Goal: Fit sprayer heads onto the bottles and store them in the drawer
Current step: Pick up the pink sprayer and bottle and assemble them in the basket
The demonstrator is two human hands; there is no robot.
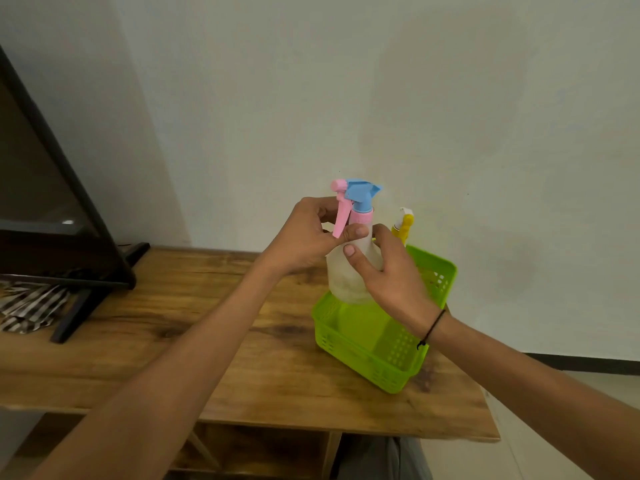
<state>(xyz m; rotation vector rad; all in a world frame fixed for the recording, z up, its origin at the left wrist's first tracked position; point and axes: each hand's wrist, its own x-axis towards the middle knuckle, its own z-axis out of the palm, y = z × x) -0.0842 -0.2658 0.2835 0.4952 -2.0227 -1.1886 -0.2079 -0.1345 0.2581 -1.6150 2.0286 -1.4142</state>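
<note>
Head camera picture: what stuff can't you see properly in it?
All in the head view:
- Second bottle: only its yellow and white top shows; the right hand and green basket hide the rest.
- Clear bottle: both hands cover parts of it, and the left hand hides how tightly the blue and pink sprayer head sits.
- Drawer: not visible.
- Dark screen: cut off by the left edge.

Plain room with a wooden table (173, 341)
A pale wall (415, 98) stands behind; a dark framed screen (41, 188) rests at the left, striped cloth (31, 306) under it, light floor (588, 386) at right
</note>
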